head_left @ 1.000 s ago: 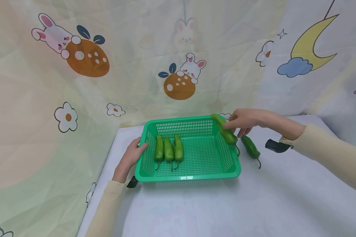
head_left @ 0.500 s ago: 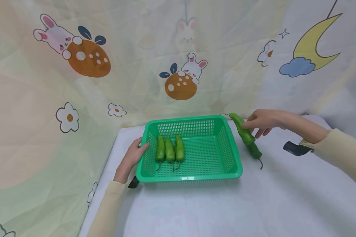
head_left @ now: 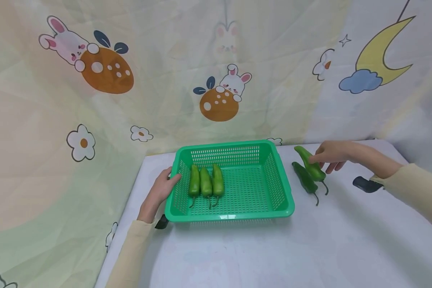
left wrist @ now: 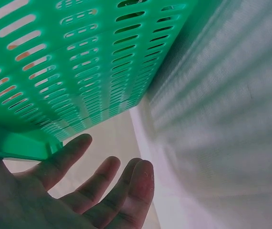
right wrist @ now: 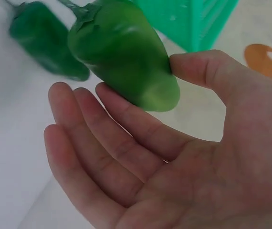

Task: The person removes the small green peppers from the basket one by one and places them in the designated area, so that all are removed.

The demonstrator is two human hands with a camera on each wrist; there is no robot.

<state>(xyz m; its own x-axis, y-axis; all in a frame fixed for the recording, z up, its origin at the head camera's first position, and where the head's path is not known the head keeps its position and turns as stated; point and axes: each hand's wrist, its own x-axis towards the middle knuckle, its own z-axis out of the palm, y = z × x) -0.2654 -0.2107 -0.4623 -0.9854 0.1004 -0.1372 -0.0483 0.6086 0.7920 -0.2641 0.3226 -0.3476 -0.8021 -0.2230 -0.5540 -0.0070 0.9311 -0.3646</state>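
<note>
A light green chili pepper (head_left: 314, 169) is pinched between the thumb and index finger of my right hand (head_left: 332, 153), its stem toward the near side. Right beside it on the table lies a darker green chili pepper (head_left: 304, 178). In the right wrist view, the other three fingers (right wrist: 95, 150) stay off the held pepper (right wrist: 126, 55). My left hand (head_left: 161, 187) holds the left rim of a green plastic basket (head_left: 263, 215), thumb over the edge, other fingers outside below the wall. Three green chili peppers (head_left: 206, 183) lie side by side in the basket's left half.
A white cloth covers the table (head_left: 237, 252). Behind it and to the left hangs a curtain (head_left: 158, 60) printed with rabbits, flowers and a moon. Dark bands (head_left: 367, 184) sit at both wrists. The basket's right wall stands just left of the loose peppers.
My right hand has carried the light green pepper rightward from over the basket's right rim and lowered it beside the darker pepper. The left hand and basket have stayed put.
</note>
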